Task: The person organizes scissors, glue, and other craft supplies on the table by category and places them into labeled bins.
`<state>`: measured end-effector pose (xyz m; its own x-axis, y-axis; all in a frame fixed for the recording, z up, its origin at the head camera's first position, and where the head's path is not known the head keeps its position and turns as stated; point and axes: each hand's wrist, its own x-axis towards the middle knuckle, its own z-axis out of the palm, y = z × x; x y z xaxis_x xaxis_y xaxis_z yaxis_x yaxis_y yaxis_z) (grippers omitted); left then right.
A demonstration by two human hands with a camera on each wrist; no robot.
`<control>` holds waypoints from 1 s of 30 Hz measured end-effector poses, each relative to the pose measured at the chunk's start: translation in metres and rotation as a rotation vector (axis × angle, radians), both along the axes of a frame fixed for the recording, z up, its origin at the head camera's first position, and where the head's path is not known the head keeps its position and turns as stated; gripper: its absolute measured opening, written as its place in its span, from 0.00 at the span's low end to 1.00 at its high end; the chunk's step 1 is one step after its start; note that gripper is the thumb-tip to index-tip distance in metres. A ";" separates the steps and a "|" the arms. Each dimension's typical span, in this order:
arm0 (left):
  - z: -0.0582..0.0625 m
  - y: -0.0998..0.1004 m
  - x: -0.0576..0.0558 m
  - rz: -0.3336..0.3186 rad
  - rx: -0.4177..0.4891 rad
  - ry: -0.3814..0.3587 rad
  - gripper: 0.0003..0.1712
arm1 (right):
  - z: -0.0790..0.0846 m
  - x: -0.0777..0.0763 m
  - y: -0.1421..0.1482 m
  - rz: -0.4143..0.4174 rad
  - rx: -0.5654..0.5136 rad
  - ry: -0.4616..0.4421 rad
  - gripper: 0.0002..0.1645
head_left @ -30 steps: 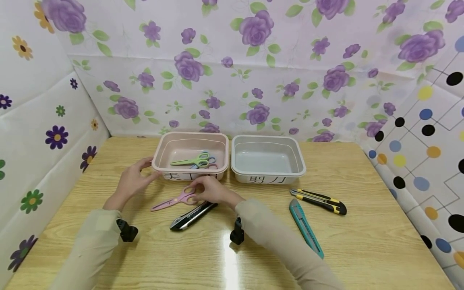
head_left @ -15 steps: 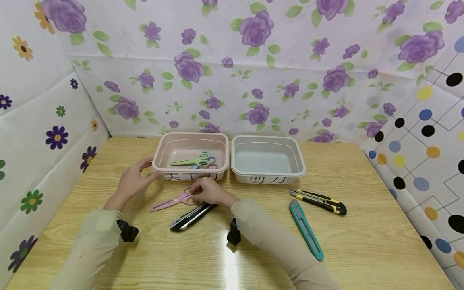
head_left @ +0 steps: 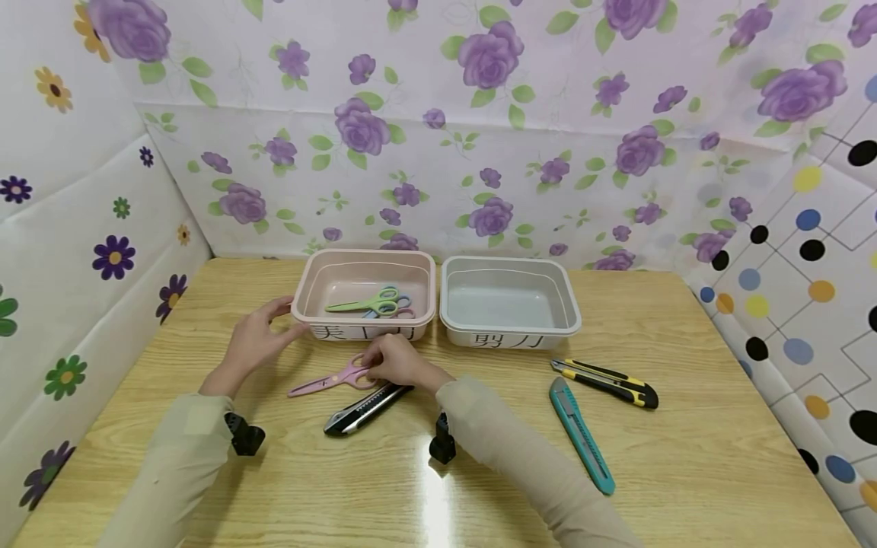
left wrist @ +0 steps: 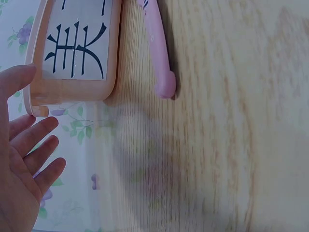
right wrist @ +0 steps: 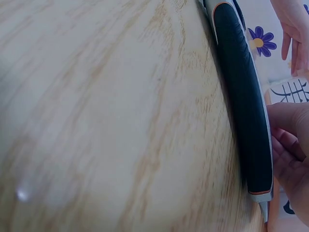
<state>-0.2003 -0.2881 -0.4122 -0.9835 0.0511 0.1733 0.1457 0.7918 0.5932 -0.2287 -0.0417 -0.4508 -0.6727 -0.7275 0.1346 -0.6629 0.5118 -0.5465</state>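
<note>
Loosely spread left grip [head_left: 252, 342] touching one pink bin [head_left: 363, 323] holding three scissors [head_left: 359, 305], right grip [head_left: 396, 358] pinching one pink scissors [head_left: 335, 379] on the desk [head_left: 329, 495], one grey bin [head_left: 510, 330] standing beside, three knives [head_left: 583, 438] lying near

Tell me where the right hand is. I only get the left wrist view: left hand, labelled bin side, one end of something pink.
Observer: The right hand has its fingers at the handle loops of the pink scissors.
Operator: Anything lying close to it?
Observer: Yes, a black cutter, on the person's side of the scissors.
Operator: And inside the pink bin? I only get its outside.
Observer: Green scissors are the topmost thing in there.
</note>
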 end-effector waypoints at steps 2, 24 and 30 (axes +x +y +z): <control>0.000 0.000 0.000 -0.001 0.002 -0.002 0.40 | 0.000 0.000 -0.001 -0.007 0.009 -0.005 0.07; -0.002 -0.001 -0.001 -0.002 0.016 0.013 0.40 | 0.008 0.003 -0.004 0.110 0.152 0.042 0.09; -0.002 -0.001 -0.002 0.000 0.013 0.011 0.40 | 0.006 0.005 0.001 0.119 0.124 0.085 0.11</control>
